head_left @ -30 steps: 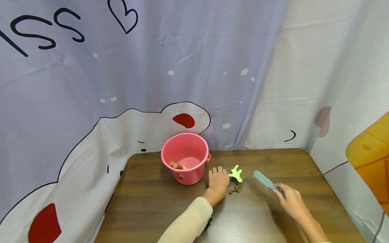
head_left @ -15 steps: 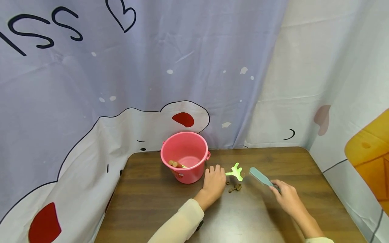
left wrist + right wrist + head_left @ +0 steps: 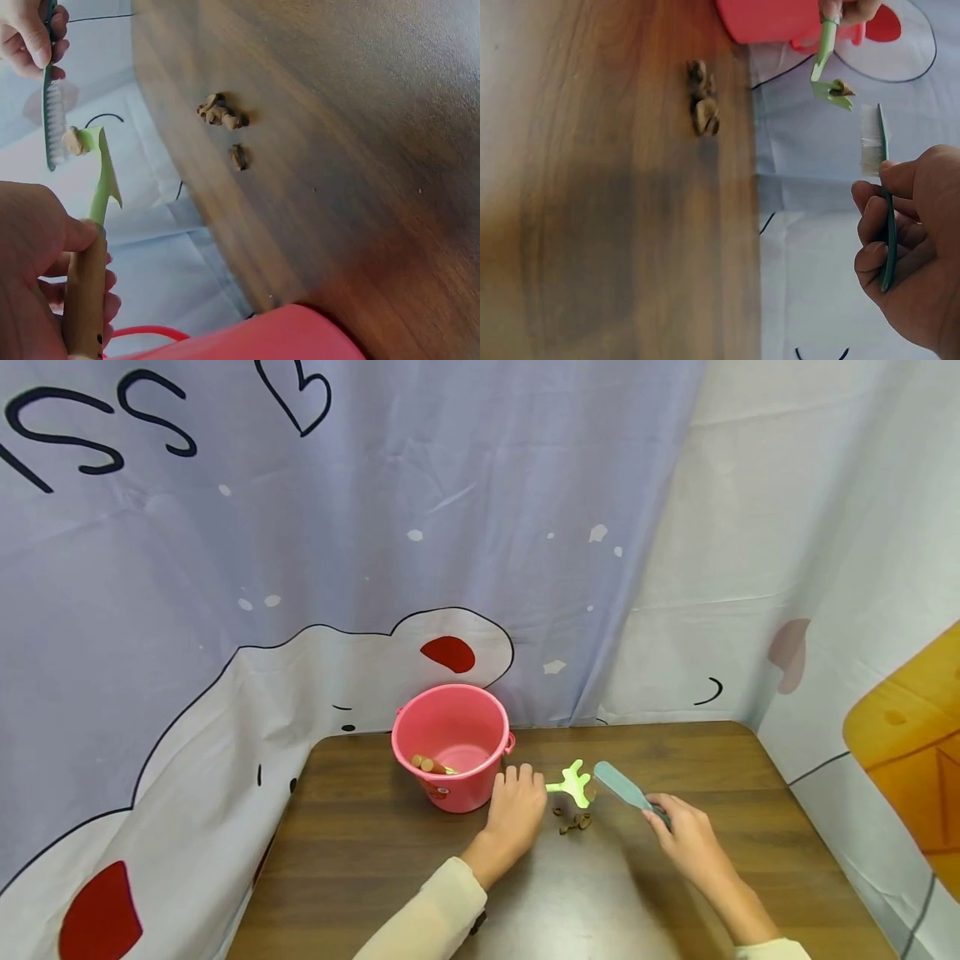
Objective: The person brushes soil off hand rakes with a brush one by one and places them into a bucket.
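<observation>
A pink bucket [image 3: 472, 790] stands on the wooden table [image 3: 375, 847] just beyond the left hand [image 3: 515, 810], on the side away from the right hand [image 3: 692, 842], its wall close to the left fingers. Wooden handles [image 3: 427, 765] lean inside it near the rim. Between the two hands, a cluster of curled brown pieces [image 3: 220, 112] lies on the tabletop, below the raised tools, with a smaller brown piece [image 3: 238, 157] just beside it. The printed curtain [image 3: 450, 552] hangs beyond both grips, behind the table. A dark thing by the left cuff is mostly hidden.

The left hand is wrapped round the wooden handle of a small green rake [image 3: 573, 783], holding it above the table with the tines pointing towards the right hand. A brown lump [image 3: 73, 141] sits at the tines. The right hand pinches the handle of a teal brush [image 3: 619, 784], thumb against fingers, its pale bristles facing the rake, just beside the lump; whether they touch it cannot be told. Both forearms reach forward from the near edge, sleeves pale.
</observation>
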`<move>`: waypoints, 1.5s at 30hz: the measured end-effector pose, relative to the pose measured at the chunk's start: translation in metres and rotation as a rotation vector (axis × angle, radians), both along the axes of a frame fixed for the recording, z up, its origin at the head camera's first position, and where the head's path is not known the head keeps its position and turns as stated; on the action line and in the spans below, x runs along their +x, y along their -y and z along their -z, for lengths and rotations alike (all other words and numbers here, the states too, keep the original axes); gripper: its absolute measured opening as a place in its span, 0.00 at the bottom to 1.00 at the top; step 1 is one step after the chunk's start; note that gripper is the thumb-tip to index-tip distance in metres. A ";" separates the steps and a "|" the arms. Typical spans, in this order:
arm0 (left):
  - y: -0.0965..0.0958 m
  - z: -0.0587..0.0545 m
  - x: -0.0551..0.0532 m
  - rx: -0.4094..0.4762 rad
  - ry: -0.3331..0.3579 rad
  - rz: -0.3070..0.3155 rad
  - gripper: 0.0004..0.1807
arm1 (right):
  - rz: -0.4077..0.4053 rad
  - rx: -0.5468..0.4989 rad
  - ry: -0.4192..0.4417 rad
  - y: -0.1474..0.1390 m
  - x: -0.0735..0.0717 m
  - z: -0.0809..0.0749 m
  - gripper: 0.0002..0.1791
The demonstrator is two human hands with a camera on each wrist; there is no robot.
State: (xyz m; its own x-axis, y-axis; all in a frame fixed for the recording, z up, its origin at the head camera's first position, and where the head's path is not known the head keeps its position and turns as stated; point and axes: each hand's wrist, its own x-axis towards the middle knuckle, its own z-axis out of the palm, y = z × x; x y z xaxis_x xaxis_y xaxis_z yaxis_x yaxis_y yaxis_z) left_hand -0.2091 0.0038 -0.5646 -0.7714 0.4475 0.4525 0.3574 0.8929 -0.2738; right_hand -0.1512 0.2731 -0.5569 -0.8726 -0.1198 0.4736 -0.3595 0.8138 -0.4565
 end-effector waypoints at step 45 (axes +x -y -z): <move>-0.012 -0.023 0.009 0.024 -0.109 -0.098 0.08 | 0.107 0.337 -0.227 0.058 0.005 -0.004 0.13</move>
State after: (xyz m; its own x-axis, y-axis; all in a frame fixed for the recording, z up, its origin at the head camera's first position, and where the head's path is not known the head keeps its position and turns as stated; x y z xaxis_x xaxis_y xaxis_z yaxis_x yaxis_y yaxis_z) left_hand -0.1998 0.0158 -0.5414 -0.7565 0.3603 0.5458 0.2371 0.9289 -0.2845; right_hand -0.1465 0.2152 -0.5532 -0.7663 -0.2153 0.6053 -0.3260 0.9422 -0.0776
